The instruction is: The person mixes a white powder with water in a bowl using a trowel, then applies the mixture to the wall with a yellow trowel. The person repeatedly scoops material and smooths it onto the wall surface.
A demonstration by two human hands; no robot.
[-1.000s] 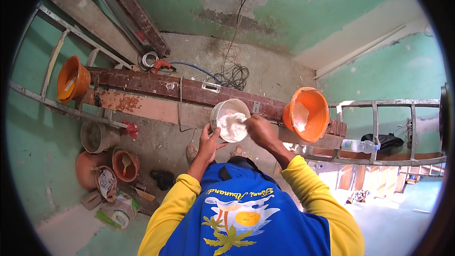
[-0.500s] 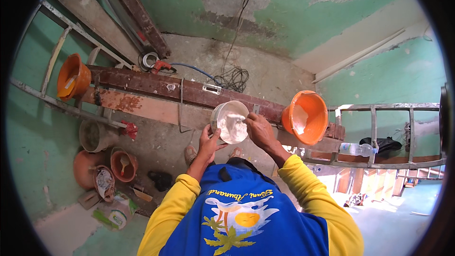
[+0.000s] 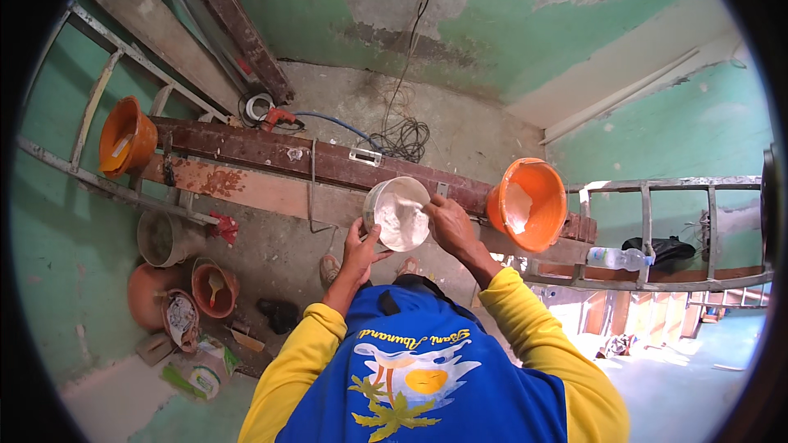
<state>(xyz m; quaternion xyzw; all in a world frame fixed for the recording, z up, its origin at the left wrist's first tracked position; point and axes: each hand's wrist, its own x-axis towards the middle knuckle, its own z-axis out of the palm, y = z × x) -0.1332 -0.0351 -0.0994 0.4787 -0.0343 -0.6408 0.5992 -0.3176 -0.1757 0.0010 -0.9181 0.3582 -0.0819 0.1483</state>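
Two hands busy: my left hand [image 3: 359, 253] holds the bucket [image 3: 370, 207] in front of me, my right hand [image 3: 454, 230] pinches what seems a pale tool [image 3: 419, 204]. The paste [image 3: 400, 231] looks less heaped than a second ago, suggesting stirring is working.

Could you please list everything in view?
Tub: one, white, centre
Paste: one mass, white, in tub
Large buckets: two, orange, left and right
Planks: several, brown, across the middle
Ladders: two, grey, left and right
Drill: one, red, beyond planks
Cable: one tangle, dark, beside drill
Bottle: one, clear, right ladder
Bag: one, black, right ladder
Floor containers: several, grey and reddish, lower left
Brush: one, pale, in reddish container
Sack: one, white and green, lower left
Walls: several, green and grey, around
Shoes: two, pale, on the floor
Shirt: one, blue-yellow, lower centre
Left hand: one, yellow-sleeved, holding tub
Right hand: one, yellow-sleeved, at tub's right rim
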